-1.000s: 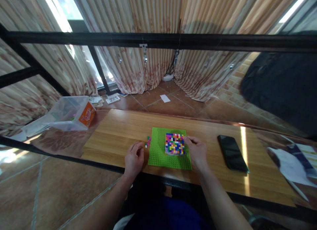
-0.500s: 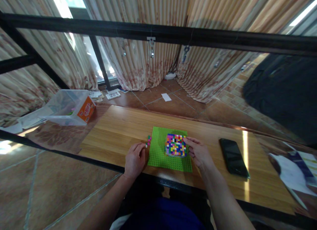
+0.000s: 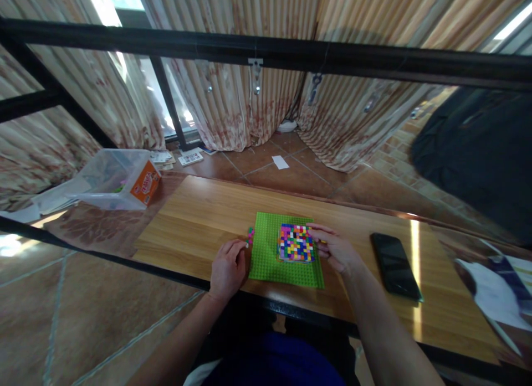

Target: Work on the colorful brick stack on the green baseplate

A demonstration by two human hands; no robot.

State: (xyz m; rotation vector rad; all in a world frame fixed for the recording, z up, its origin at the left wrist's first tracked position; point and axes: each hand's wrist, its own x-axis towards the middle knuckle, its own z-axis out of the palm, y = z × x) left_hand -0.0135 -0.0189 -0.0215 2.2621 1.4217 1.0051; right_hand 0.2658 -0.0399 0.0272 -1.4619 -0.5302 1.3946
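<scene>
A block of small multicoloured bricks (image 3: pixel 296 243) stands on a green studded baseplate (image 3: pixel 266 267). My right hand (image 3: pixel 337 250) is over the baseplate's right edge, fingers stretched and apart beside the block's upper right side. A tiny yellow spot shows among those fingers; whether it is a loose brick is unclear. At the baseplate's left edge lie several loose little bricks (image 3: pixel 250 234), pink and green. My left hand (image 3: pixel 228 267) rests on the table just below them, fingers curled together. A pale bit shows at its fingertips, too small to make out.
A black phone (image 3: pixel 395 267) lies on the wooden table (image 3: pixel 195 214) to the right. Past the left end stands a clear plastic box (image 3: pixel 112 181) with an orange label. Papers (image 3: pixel 494 292) lie at the far right. A dark metal bar (image 3: pixel 282 49) crosses in front of the curtains.
My right hand has drawn slightly right from the block's upper right corner, its fingers spreading from a pinch. My left hand has barely shifted beside the loose bricks.
</scene>
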